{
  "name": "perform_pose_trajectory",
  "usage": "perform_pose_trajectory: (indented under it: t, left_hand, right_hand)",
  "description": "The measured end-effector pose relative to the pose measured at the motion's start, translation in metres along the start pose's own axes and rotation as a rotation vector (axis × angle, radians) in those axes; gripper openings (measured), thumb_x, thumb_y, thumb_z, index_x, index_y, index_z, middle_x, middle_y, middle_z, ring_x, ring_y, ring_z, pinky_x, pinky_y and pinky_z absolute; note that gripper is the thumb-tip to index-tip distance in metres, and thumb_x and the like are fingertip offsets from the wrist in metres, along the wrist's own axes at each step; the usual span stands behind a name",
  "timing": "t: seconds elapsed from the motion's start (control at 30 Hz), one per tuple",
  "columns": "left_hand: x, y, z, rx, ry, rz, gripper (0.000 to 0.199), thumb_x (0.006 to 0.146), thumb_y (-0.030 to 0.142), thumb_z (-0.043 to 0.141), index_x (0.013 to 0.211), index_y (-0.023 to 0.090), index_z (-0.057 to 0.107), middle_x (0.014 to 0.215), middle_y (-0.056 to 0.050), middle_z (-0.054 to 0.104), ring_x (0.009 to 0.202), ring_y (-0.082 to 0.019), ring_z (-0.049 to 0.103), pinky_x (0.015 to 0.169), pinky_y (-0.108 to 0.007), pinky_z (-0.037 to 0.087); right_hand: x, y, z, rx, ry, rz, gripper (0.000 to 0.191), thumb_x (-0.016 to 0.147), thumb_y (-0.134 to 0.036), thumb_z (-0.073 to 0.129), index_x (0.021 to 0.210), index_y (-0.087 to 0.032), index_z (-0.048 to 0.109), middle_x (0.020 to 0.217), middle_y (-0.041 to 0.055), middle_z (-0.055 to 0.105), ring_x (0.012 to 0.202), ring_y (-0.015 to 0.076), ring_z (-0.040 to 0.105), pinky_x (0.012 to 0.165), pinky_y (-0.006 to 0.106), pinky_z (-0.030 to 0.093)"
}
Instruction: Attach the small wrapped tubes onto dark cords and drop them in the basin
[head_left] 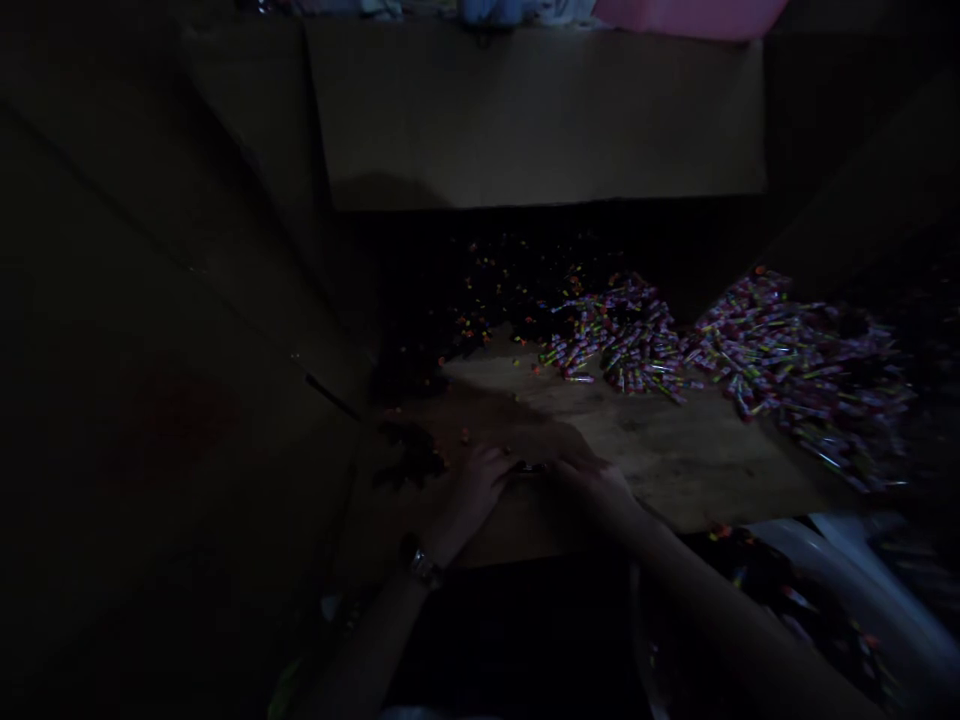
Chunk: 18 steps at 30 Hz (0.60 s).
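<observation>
The picture is very dark. Near the front edge of a wooden board (697,450), my left hand (484,475) and my right hand (589,480) face each other. Between their fingertips is a small, dark, shiny item (531,468), too dim to name. The fingers of both hands bend toward it, touching or almost touching its ends. A watch or bracelet (424,565) sits on my left wrist. Beyond my right hand, a pile of small, bright, tube-like pieces (637,340) lies on the board.
A larger pile of the same pieces (802,360) spreads at the right. Small orange and yellow bits (487,290) are scattered behind. A cardboard panel (547,120) stands at the back, another wall (187,350) at the left. A pale tub or bag (847,590) holds pieces at the lower right.
</observation>
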<state>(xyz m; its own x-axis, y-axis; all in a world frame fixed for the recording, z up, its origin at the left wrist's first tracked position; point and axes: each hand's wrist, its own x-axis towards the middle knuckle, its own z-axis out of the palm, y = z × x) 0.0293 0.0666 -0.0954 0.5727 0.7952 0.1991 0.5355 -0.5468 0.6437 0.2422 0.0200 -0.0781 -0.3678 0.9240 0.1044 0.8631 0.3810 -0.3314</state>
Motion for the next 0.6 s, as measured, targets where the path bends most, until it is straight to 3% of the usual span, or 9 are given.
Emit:
perform_pose_trajectory:
  t: [0.1, 0.17, 0.27, 0.33, 0.4, 0.5, 0.6]
  left_hand:
    - [-0.001, 0.006, -0.003, 0.011, 0.029, -0.001, 0.028, 0.082, 0.006, 0.053, 0.103, 0.02, 0.064, 0.095, -0.005, 0.064, 0.096, -0.019, 0.055, 0.086, -0.035, 0.048]
    - [-0.003, 0.005, -0.011, 0.034, 0.066, -0.002, 0.028, 0.082, 0.012, 0.056, 0.109, 0.021, 0.061, 0.105, -0.006, 0.061, 0.103, -0.02, 0.054, 0.092, -0.038, 0.046]
    - [-0.015, -0.008, -0.037, 0.138, 0.193, -0.06, 0.039, 0.083, 0.022, 0.058, 0.122, 0.022, 0.053, 0.124, -0.009, 0.053, 0.117, -0.024, 0.046, 0.1, -0.045, 0.038]
    - [-0.029, -0.024, -0.06, 0.257, 0.232, -0.161, 0.038, 0.083, 0.019, 0.056, 0.122, 0.021, 0.053, 0.125, -0.011, 0.054, 0.118, -0.026, 0.045, 0.101, -0.048, 0.037]
    - [-0.045, -0.039, -0.079, 0.357, 0.141, -0.276, 0.041, 0.078, 0.013, 0.059, 0.118, 0.021, 0.058, 0.124, -0.01, 0.056, 0.118, -0.029, 0.046, 0.1, -0.052, 0.037]
    - [-0.061, -0.051, -0.092, 0.357, 0.034, -0.351, 0.041, 0.075, 0.011, 0.06, 0.114, 0.021, 0.06, 0.127, -0.01, 0.055, 0.117, -0.027, 0.05, 0.098, -0.047, 0.04]
    - [-0.066, -0.049, -0.09, 0.33, 0.114, -0.378, 0.04, 0.075, 0.009, 0.058, 0.113, 0.019, 0.06, 0.123, -0.011, 0.057, 0.113, -0.025, 0.054, 0.096, -0.042, 0.043]
  right_hand:
    - [-0.002, -0.003, 0.006, -0.047, 0.009, -0.064, 0.035, 0.084, -0.01, 0.052, 0.115, -0.024, 0.06, 0.104, 0.0082, 0.067, 0.095, 0.0213, 0.061, 0.076, 0.028, 0.047]
    - [-0.002, -0.002, 0.007, -0.044, 0.01, -0.025, 0.029, 0.086, -0.014, 0.051, 0.111, -0.023, 0.062, 0.103, 0.0085, 0.067, 0.088, 0.0212, 0.063, 0.069, 0.027, 0.049]
    - [-0.003, 0.008, 0.007, -0.04, 0.039, 0.109, 0.024, 0.088, -0.023, 0.047, 0.107, -0.022, 0.063, 0.11, 0.0113, 0.063, 0.074, 0.0197, 0.065, 0.06, 0.028, 0.05]
    - [-0.006, 0.019, 0.006, -0.025, 0.096, 0.179, 0.027, 0.088, -0.027, 0.046, 0.111, -0.021, 0.061, 0.114, 0.0134, 0.059, 0.072, 0.02, 0.065, 0.062, 0.031, 0.051]
    - [-0.01, 0.03, 0.006, 0.028, 0.15, 0.213, 0.035, 0.089, -0.03, 0.043, 0.121, -0.021, 0.053, 0.115, 0.0144, 0.057, 0.076, 0.0213, 0.065, 0.066, 0.034, 0.052]
    - [-0.013, 0.034, 0.004, 0.152, 0.177, 0.218, 0.042, 0.092, -0.032, 0.035, 0.133, -0.022, 0.042, 0.109, 0.0139, 0.058, 0.086, 0.0233, 0.063, 0.075, 0.038, 0.051]
    - [-0.011, 0.024, -0.001, 0.298, 0.207, 0.245, 0.041, 0.094, -0.033, 0.031, 0.131, -0.02, 0.042, 0.111, 0.0139, 0.06, 0.1, 0.0245, 0.06, 0.084, 0.039, 0.048]
